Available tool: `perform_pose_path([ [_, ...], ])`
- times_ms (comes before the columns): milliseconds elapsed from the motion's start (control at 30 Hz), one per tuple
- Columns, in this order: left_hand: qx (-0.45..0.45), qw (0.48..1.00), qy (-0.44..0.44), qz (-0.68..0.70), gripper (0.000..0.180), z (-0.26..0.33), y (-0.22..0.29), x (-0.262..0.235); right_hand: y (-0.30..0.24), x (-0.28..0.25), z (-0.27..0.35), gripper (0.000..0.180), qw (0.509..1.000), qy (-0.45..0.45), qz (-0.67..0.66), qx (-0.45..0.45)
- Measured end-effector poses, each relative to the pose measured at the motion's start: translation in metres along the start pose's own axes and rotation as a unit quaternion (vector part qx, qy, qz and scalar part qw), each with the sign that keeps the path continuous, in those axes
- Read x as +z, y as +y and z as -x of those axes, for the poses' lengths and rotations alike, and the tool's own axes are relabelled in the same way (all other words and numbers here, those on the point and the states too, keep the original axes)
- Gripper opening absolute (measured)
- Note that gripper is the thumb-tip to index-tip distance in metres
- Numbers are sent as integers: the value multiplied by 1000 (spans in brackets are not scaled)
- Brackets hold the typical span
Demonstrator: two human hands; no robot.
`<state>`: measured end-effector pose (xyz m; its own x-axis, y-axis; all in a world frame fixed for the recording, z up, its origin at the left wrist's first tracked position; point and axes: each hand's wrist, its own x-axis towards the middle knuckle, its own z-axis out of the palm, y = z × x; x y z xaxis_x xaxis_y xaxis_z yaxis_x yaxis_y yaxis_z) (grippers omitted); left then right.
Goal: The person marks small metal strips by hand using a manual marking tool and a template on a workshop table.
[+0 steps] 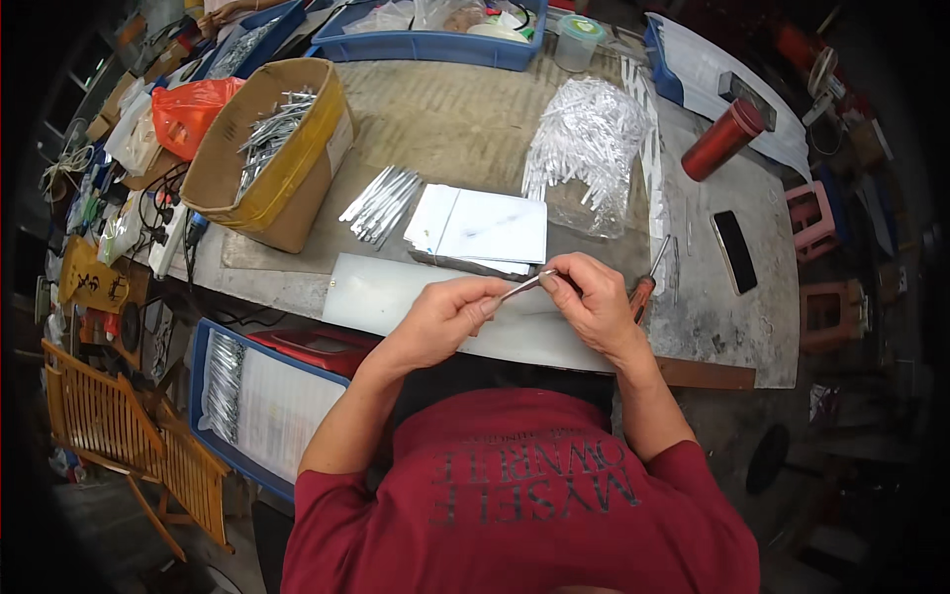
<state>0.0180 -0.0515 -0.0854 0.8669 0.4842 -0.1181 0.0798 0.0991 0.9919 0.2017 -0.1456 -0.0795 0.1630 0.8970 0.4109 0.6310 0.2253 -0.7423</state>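
Head view, and I'm looking straight down at both hands, close together over the near edge of the table [465,129]. Between them is a thin metal strip [522,286], its long axis running low-left to high-right, nearly level, the right end a touch higher. It sits above the white sheet [371,292], just in front of the stack of white cards [485,230].

Left hand [440,322]: pinched narrow on the strip's left end, thumb and forefinger pressed together, knuckles up, forearm coming in from the lower left. Right hand [594,302]: fingertips closed tight on the right end, wrist bent, palm turned inward, forearm rising from the lower right. I can't tell whether the strip is one piece or two being joined.

Just beside the right hand I see a screwdriver [645,287] with an orange handle lying on the table. Farther back, a heap of clear sleeves [589,134]; left of it, loose metal strips [381,205] and a cardboard box [272,163] holding more. Right side, a red cylinder [722,141] and a black phone [734,250]. Down left, a blue tray [203,381].
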Motion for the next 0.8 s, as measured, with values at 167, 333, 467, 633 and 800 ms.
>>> perform_pose_path([
  [167,53,992,30,107,30,0,5,3,5,-6,13,13,980,-39,-120,155],
  [333,101,963,31,247,31,-7,-4,15,-3,5,17,18,894,-66,-362,257],
  [467,85,968,77,221,23,-10,-9,23,1,3,14,19,896,-98,-341,268],
  [633,116,967,158,163,17,-6,-16,10,43,-16,-25,17,991,49,127,2],
  [800,109,963,177,172,16,-7,-17,13,75,-31,-59,11,924,-67,373,44],
])
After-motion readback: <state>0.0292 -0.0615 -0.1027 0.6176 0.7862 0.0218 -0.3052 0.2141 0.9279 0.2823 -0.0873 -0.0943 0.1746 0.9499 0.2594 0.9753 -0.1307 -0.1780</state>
